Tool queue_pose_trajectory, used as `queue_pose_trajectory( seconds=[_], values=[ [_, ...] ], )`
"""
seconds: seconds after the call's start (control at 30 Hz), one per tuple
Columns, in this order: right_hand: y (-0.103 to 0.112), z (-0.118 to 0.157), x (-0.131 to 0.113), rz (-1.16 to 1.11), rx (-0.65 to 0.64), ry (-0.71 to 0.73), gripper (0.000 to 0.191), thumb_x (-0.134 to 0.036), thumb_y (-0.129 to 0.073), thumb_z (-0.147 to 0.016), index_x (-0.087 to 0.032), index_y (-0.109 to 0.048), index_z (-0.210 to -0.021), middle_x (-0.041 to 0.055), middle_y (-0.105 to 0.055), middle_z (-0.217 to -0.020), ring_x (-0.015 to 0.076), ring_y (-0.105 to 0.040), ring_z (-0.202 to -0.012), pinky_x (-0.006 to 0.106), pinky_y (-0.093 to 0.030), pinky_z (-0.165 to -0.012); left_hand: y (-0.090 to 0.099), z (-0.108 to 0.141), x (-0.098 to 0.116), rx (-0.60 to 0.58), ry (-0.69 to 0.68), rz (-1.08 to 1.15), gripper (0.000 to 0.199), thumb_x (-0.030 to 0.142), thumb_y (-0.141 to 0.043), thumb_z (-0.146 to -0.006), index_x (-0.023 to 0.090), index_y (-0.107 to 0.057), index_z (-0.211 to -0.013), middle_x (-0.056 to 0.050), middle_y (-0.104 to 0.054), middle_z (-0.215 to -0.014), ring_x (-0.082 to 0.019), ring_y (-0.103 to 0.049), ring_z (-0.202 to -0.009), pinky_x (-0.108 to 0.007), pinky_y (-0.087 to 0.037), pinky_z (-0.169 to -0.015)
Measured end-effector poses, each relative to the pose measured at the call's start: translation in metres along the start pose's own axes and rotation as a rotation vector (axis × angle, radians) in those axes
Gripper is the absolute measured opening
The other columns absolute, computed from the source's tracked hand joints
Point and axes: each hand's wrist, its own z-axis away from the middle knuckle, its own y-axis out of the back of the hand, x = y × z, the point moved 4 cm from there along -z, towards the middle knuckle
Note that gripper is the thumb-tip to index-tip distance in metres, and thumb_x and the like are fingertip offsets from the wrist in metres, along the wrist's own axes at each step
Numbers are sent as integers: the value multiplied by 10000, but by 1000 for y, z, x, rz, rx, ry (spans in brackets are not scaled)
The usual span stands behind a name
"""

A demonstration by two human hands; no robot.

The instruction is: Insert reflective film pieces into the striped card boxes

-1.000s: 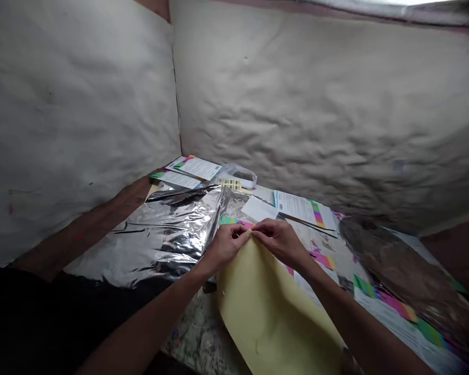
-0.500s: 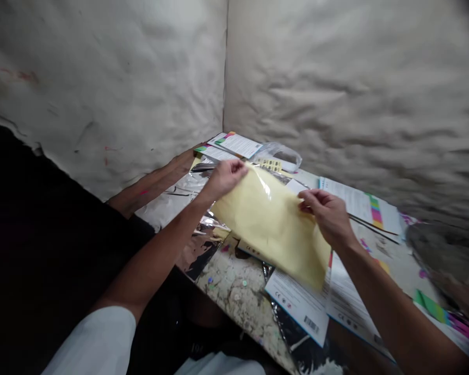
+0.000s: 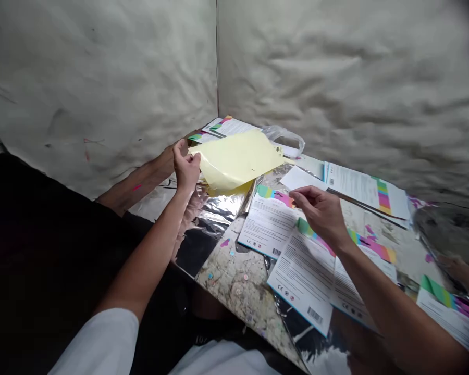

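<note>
Pale yellow glossy sheet [image 3: 234, 159] raised by one edge above crumpled silver foil [image 3: 219, 213]; my left grip [image 3: 186, 167] is closed, thumb and fingers pinching the sheet's near-left edge, a narrow hold that seems to suit so thin and limp a sheet, since it leaves the rest free to spread out away from my hand; the far side extends toward a clear plastic bag [image 3: 285, 138], and the lower edge curls over, showing a deeper yellow just above the foil; my right grip [image 3: 322, 213] is open, fingers loosely curved and apart from the sheet, low over overlapping printed leaflets [image 3: 300, 273]; whether my fingertips [image 3: 295, 194] touch the paper I cannot tell; the leaflets lie on the mottled stone-patterned worktop [image 3: 234, 276], off the foil and to the right of the sheet, so the raised sheet does not cover them; a white card [image 3: 300, 178] lies just beyond my right fingers, beside a further leaflet [image 3: 363, 190]; a white sleeve [image 3: 97, 338] shows at the lower left, on my left arm; a creased cream wall covering [image 3: 336, 67] closes the corner behind.
</note>
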Motion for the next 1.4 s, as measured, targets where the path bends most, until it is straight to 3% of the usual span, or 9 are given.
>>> queue_pose_trajectory(
  seconds=[0.13, 0.33, 0.47, 0.67, 0.83, 1.0, 1.4],
  values=[
    [-8, -7, 12, 127, -8, 115, 199, -359, -630, -885, -184, -721, -857, 49, -703, -834, 174, -645, -702, 285, -509, -610, -3, -1, 5, -83, -23, -37, 604, 203, -622, -804, 117, -428, -1369, -58, -679, -837, -172, -648, -701, -293, -546, -707],
    [-26, -21, 26, 256, -46, 255, 138, -274, -602, -893, -211, -723, -874, 41, -684, -904, 170, -638, -745, 301, -519, -675, -4, 8, 26, -155, -224, -278, 347, 175, -546, -837, 159, -680, -1158, -25, -664, -784, -145, -570, -640, -265, -492, -684],
    [-27, -28, 33, 316, -42, 253, 146, -264, -588, -898, -207, -715, -854, 41, -676, -891, 179, -638, -765, 304, -509, -683, -6, 10, 28, -189, -198, -261, 334, 192, -540, -854, 170, -706, -1144, -24, -693, -794, -129, -540, -593, -232, -454, -618],
    [-30, -27, 35, 404, -62, 289, 179, -269, -544, -928, -196, -698, -872, 68, -663, -917, 193, -633, -773, 320, -516, -697, -8, 10, 26, -216, -147, -180, 311, 216, -531, -861, 160, -712, -1106, -68, -731, -1007, -131, -609, -686, -196, -443, -579],
    [-34, -22, 38, 525, -48, 347, 219, -267, -485, -963, -200, -690, -924, 78, -659, -961, 195, -641, -805, 316, -520, -725, -8, 11, 29, -232, -139, -169, 302, 231, -530, -857, 149, -720, -1078, -66, -736, -952, -126, -604, -659, -189, -442, -553],
    [-41, -17, 37, 634, -131, 425, 264, -273, -450, -979, -185, -694, -933, 92, -666, -1012, 198, -652, -814, 310, -520, -689, -7, 13, 34, -246, -141, -152, 291, 232, -533, -865, 148, -720, -1072, -66, -734, -924, -124, -597, -637, -191, -439, -542],
    [-43, -16, 28, 614, -273, 414, 246, -248, -492, -946, -207, -732, -905, 87, -702, -1013, 229, -662, -901, 352, -540, -773, -6, 13, 37, -245, -146, -129, 269, 213, -544, -858, 163, -726, -1051, -49, -705, -825, -164, -637, -733, -222, -489, -655]
  ],
)
